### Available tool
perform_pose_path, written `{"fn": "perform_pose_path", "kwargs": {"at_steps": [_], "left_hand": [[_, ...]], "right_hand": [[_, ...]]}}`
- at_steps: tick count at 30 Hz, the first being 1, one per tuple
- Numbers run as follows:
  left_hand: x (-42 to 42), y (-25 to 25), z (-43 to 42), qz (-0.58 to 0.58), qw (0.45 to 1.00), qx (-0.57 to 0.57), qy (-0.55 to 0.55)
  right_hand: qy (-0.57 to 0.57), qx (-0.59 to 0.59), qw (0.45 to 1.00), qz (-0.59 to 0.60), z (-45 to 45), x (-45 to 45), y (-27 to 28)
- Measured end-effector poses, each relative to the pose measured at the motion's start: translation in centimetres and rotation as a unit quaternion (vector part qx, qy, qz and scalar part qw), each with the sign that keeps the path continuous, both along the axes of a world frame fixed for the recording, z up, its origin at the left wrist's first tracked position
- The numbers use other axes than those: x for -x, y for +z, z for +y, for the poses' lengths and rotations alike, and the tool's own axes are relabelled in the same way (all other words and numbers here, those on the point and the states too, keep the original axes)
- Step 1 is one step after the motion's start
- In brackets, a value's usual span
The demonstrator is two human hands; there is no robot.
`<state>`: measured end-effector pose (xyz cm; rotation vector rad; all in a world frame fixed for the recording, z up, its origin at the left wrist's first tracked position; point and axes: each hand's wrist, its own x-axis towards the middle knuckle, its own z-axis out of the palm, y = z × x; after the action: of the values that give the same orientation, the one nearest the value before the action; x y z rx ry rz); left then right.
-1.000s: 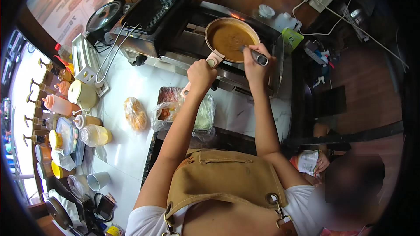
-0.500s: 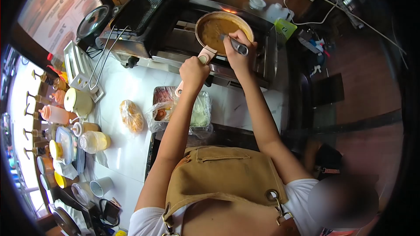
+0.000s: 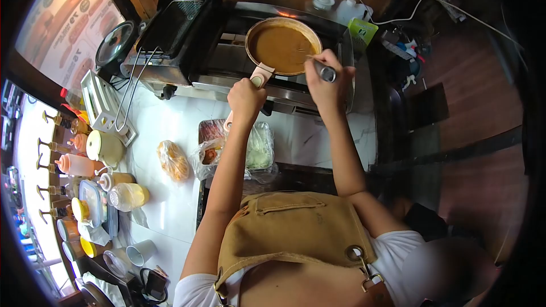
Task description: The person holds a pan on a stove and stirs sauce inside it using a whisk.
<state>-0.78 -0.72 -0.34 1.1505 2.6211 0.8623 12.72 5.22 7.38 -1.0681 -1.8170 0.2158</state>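
My left hand (image 3: pixel 247 100) is wrapped round the pink pan handle (image 3: pixel 262 75). The pan (image 3: pixel 281 45), holding a smooth brown liquid, sits on the stove (image 3: pixel 227 74). At the pan's right edge, my right hand (image 3: pixel 330 82) grips a utensil with a thick grey handle (image 3: pixel 325 71); its far end is hard to make out. Below my left hand lies a metal tray (image 3: pixel 260 146) with plastic-wrapped food in its compartments. A plastic bag of orange-yellow food (image 3: pixel 172 161) rests on the white counter (image 3: pixel 170 207) to the left.
A black grill (image 3: pixel 173 28) with a mesh basket stands left of the pan. Squeeze bottles (image 3: pixel 77 165), jars and lidded containers line the left side. Cables (image 3: pixel 418 14) hang from a socket at upper right. Another person (image 3: pixel 426 222) is partly visible at lower right.
My right hand and the utensil have moved from over the liquid to the pan's right edge. My left hand still holds the handle. The other person's hands and the packet have left view.
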Motion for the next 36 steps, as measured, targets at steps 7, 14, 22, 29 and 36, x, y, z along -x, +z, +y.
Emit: {"fn": "perform_pose_path", "kwargs": {"at_steps": [7,14,22,29,36], "left_hand": [[-0.2,0.4,-0.2,0.013,1.000,-0.016,-0.002],[-0.2,0.5,-0.1,-0.002,1.000,-0.002,-0.002],[-0.1,0.2,-0.1,0.007,1.000,-0.002,-0.002],[-0.3,0.3,-0.2,0.006,1.000,-0.005,-0.001],[-0.1,0.1,-0.1,0.002,1.000,-0.007,-0.003]], "right_hand": [[0.168,-0.004,0.984,0.049,3.2,3.7,-3.2],[0.060,-0.043,0.997,0.017,4.0,1.1,-3.2],[-0.024,-0.002,0.997,-0.067,0.6,0.4,-1.0],[0.069,0.043,0.996,0.027,4.8,1.4,-2.7],[0.268,0.164,0.936,0.159,7.0,1.7,-3.2]]}}
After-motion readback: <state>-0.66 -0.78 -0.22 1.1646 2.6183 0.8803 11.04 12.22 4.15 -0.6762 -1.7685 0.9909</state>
